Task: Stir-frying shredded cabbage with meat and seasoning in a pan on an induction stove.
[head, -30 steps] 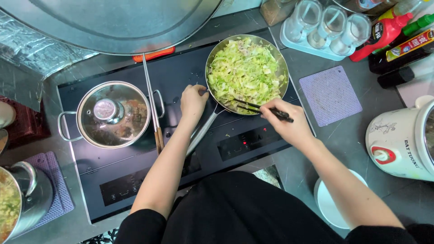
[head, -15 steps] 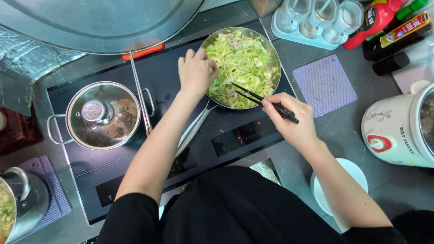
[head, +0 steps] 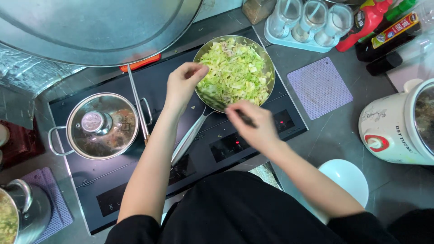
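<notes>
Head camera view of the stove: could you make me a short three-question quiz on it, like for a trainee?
1. True or false: the pot beside the pan has a glass lid on.
2. What fills the pan?
A. shredded green cabbage
B. noodles
C. soup
3. Which hand is at the pan's left rim?

Key:
1. True.
2. A, the cabbage.
3. The left hand; the right hand holds dark chopsticks at the near rim.

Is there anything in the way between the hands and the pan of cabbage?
Nothing visible. The left hand is already at the rim of the frying pan, over the shredded cabbage. The right hand holds dark chopsticks at the pan's near edge.
</notes>
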